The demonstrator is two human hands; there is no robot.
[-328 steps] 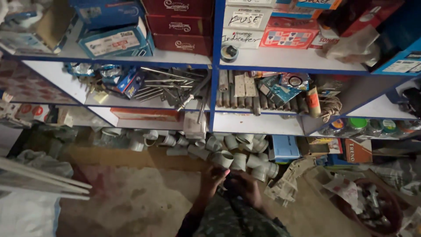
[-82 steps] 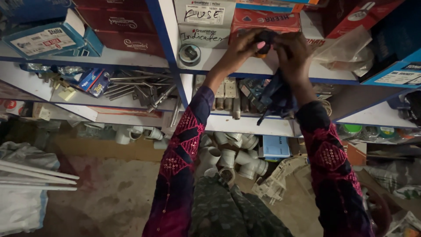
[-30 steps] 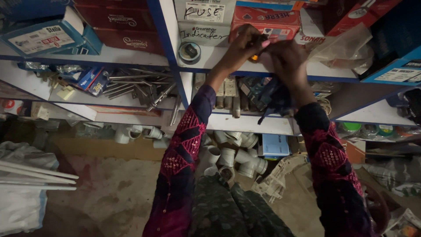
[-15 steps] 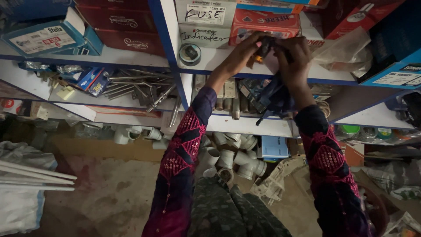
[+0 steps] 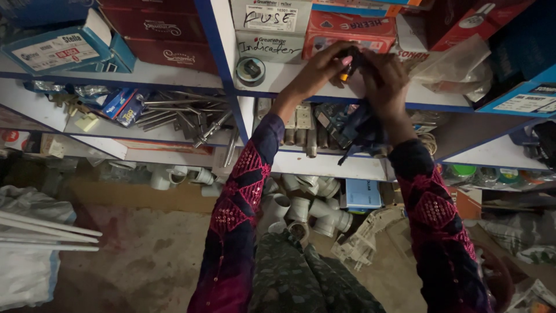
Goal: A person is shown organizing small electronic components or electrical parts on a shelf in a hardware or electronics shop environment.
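- Both arms raised and stretched forward, sleeves dark with pink sequin pattern, elbows nearly straight.
- Left hand [image 5: 315, 72] up at the top, wrist bent slightly, fingers curled inward toward the right hand, thumb and fingertips pinched together.
- Right hand [image 5: 385, 81] just beside it, back of the hand facing the camera, fingers curled and closed, fingertips meeting those of the left.
- Forearms angled inward, hands touching at the fingertips.

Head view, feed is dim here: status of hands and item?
Left hand and right hand both grip small black orange-tipped part. Raised at white shelf. Nothing blocking.
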